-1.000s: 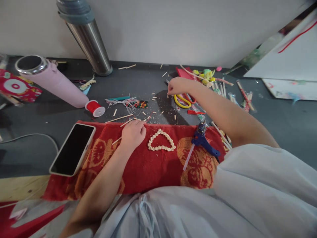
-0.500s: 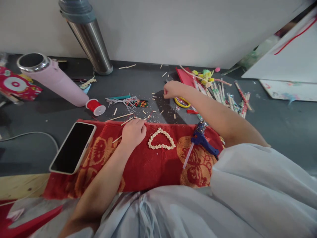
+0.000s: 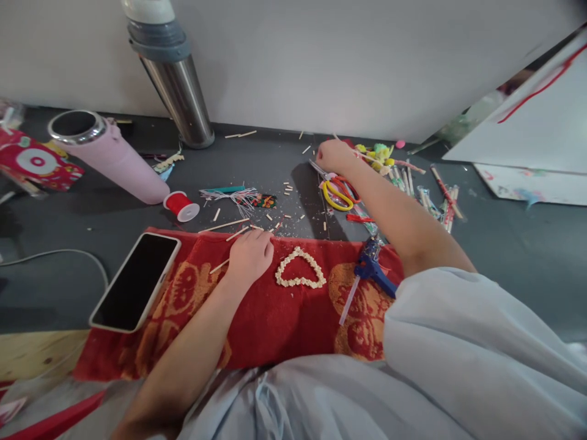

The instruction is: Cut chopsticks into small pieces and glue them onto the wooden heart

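Red cloth (image 3: 270, 318) with orange printed figures is spread at the near edge of the dark table (image 3: 92, 244), just in front of the pale blue clothing of the person. On its left part a phone (image 3: 135, 281) is laid with the black screen up, partly over the edge of the cloth. Near the middle of the cloth a small heart (image 3: 300, 269), made of pale short pieces, is seen lying flat. The left hand (image 3: 250, 253) is rested on the cloth just beside the heart, on its left; the fingers are curled loosely and the palm is turned down, and nothing is seen to be held in it. To the right of the heart a blue glue gun (image 3: 373, 266) is laid on the cloth, with a clear stick coming out at its back.

Beyond the cloth, many short wooden bits (image 3: 287, 186) and a few longer sticks are scattered on the table. A red spool of thread (image 3: 181, 205) is placed to the left, near a pink bottle (image 3: 110, 159) that lies on its side. Farther away the right hand (image 3: 334, 156) is stretched out over the table, with the fingers bent down at the scissors (image 3: 337, 189) with yellow and red handles; whether something is pinched in the fingers cannot be told. Just to its right a heap of coloured sticks (image 3: 426, 192) is seen. At the back a metal pipe (image 3: 181, 98) is leaned against the white wall.
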A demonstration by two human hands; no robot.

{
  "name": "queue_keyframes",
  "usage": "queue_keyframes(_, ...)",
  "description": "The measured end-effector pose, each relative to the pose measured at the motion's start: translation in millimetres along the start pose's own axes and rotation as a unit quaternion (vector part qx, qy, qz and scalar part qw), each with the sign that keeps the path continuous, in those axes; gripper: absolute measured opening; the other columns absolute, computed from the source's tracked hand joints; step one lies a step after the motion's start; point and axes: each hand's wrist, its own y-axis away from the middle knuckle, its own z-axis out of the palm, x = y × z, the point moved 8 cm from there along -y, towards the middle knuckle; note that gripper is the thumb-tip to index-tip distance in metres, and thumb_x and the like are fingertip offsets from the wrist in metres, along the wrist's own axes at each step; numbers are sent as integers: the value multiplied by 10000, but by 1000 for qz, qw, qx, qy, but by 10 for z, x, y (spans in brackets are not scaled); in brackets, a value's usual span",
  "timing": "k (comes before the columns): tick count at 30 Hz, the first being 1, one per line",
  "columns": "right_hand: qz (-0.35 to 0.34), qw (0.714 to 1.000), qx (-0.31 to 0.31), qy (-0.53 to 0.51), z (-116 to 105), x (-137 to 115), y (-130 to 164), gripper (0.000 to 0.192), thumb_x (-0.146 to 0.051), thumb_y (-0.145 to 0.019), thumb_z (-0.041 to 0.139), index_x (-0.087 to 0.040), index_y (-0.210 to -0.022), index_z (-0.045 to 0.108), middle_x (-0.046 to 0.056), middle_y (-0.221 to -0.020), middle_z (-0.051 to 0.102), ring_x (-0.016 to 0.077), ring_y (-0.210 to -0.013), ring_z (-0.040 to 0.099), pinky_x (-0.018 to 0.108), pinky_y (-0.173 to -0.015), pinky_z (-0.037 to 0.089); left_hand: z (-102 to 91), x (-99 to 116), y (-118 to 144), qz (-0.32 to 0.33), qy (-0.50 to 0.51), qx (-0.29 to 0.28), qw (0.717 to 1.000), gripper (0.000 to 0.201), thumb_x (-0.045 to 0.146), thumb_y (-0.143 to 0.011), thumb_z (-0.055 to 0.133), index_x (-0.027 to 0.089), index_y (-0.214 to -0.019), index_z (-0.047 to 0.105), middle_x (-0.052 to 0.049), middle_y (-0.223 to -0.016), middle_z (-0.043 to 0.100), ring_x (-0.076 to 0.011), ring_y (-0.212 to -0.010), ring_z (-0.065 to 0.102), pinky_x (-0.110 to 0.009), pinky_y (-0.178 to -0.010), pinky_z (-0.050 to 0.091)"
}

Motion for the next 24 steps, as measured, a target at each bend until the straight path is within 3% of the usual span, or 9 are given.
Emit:
queue_keyframes(1, 55, 998, 0, 6, 18, 168, -53, 357, -149, -819, 457, 5, -1013, 714, 296, -1003, 695, 389, -1011, 658, 501, -861, 504, 1, -1, 3, 0, 0, 2, 1000, 257, 120, -858, 465, 179, -969, 689, -61, -917, 723, -202, -869, 670, -305, -773, 521)
queue_keyframes(4, 100, 995, -3, -1, 93, 361, -210, 338, -160, -806, 520, 0, -1038, 707, 273, -1014, 697, 375, -1038, 647, 481, -878, 502, 1, -8, 9, -3, 3, 5, 1000, 250, 123, -859, 471, 184, -970, 686, -56, -916, 725, -199, -871, 669, -303, -774, 517)
queue_keyframes(11, 108, 994, 18, -6, 209, 279, -492, 364, -213, -865, 525, 34, -1087, 675, 312, -1109, 653, 415, -1123, 609, 512, -930, 483, 5, -9, 14, -13, 10, -20, 1000, 270, 119, -870, 458, 172, -991, 694, -69, -926, 725, -217, -880, 674, -331, -788, 528)
queue_keyframes(20, 92, 996, 14, -14, 255, 261, -623, 376, -222, -845, 553, 35, -1096, 667, 300, -1091, 668, 418, -1133, 610, 526, -954, 479, 7, -6, 27, -8, 3, -11, 1000, 259, 118, -860, 477, 191, -986, 692, -58, -913, 724, -199, -851, 666, -310, -762, 517)
queue_keyframes(22, 97, 994, -4, -55, 211, 272, -598, 347, -248, -867, 526, 5, -1045, 683, 272, -1071, 685, 389, -1109, 630, 500, -935, 497, 12, -8, 27, -10, 11, -12, 1000, 253, 120, -862, 478, 188, -986, 688, -63, -925, 723, -206, -867, 666, -319, -774, 517)
queue_keyframes(24, 87, 982, -45, -159, 161, 229, -520, 306, -258, -896, 484, -53, -994, 689, 223, -1047, 707, 316, -1041, 667, 433, -884, 532, 18, -15, 24, -14, 18, -15, 1000, 249, 118, -865, 476, 184, -984, 685, -69, -936, 723, -214, -883, 666, -328, -788, 517)
